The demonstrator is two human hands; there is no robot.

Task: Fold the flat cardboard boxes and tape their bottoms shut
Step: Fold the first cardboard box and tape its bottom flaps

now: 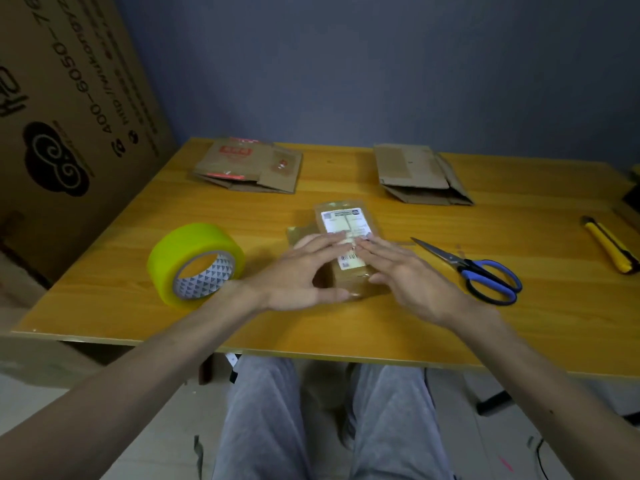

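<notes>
Cardboard lay under both palms. The left hand (304, 271) was spread flat with its fingers straight across the top of the small box (349, 284), the thumb lying along the box's near side. The right hand (408, 271) was just as flat, its fingertips meeting the left ones over the middle seam. Neither hand gripped anything; both only pressed down. The box sat near the middle of the desk (346, 327), a white label (346, 221) showing beyond the fingertips.

The top had a gloss that looked like clear tape, though the view was too soft to say whether a strip ran under the fingers. I judged the step in hand to be closing the flaps and rubbing them down. To do that well, the flaps should meet edge to edge before any pressure goes on. The rubbing should then run from the seam outward toward the box's sides, so no bubble or wrinkle gets trapped. One hand ought to steady the box while the other smooths, or it may skate on the slick wood.

A yellow-green tape roll (183, 244) stood on edge toward the desk's left edge, near the left wrist. Blue-handled scissors (478, 271) lay toward the right edge, and a yellow utility knife (609, 249) lay close to that edge. Two flat boxes waited along the far edge, one (247, 164) toward the far left corner and one (417, 174) right of centre. Neither was folded yet. A large printed carton (69, 98) leaned beside the left edge.
</notes>
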